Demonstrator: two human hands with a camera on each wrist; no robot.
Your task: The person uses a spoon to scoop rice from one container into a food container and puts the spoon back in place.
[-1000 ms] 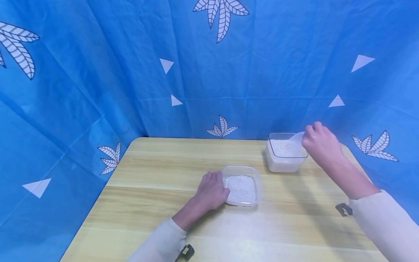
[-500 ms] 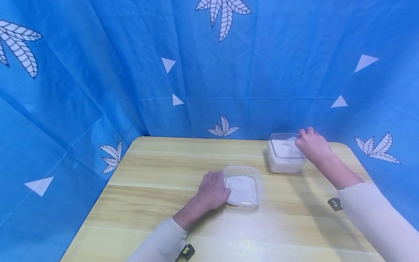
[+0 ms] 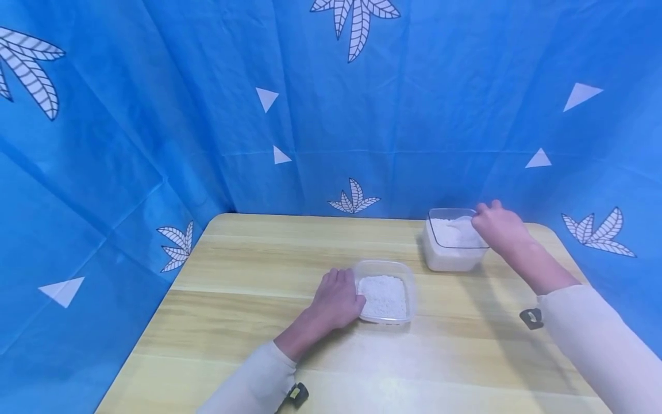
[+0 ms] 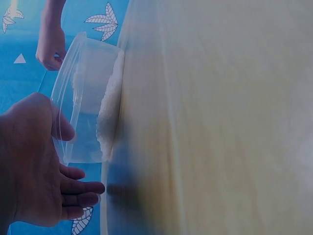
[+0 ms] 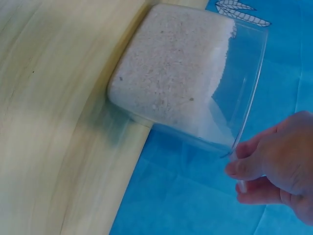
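Note:
A clear tub (image 3: 411, 293) with a layer of white rice (image 3: 383, 296) stands mid-table. My left hand (image 3: 336, 300) holds its left side, thumb (image 4: 63, 128) at the rim and the other fingers stretched beside the wall. At the back right is a deeper clear bin (image 3: 452, 261) with much more rice (image 5: 166, 68). Over that bin's right rim, my right hand (image 3: 499, 227) pinches the handle of a whitish scoop (image 5: 242, 186) between thumb and fingers. The scoop's head (image 5: 221, 122) is down inside the bin, partly sunk in the rice.
Both containers rest on a light wooden table (image 3: 248, 276). A blue cloth (image 3: 331, 115) with white leaf prints hangs behind the table and along its left side. The deep bin stands close to the back edge.
My right hand has moved a little left and down over the deep bin, and the scoop now sits lower in the rice. The left hand and its tub stay in place.

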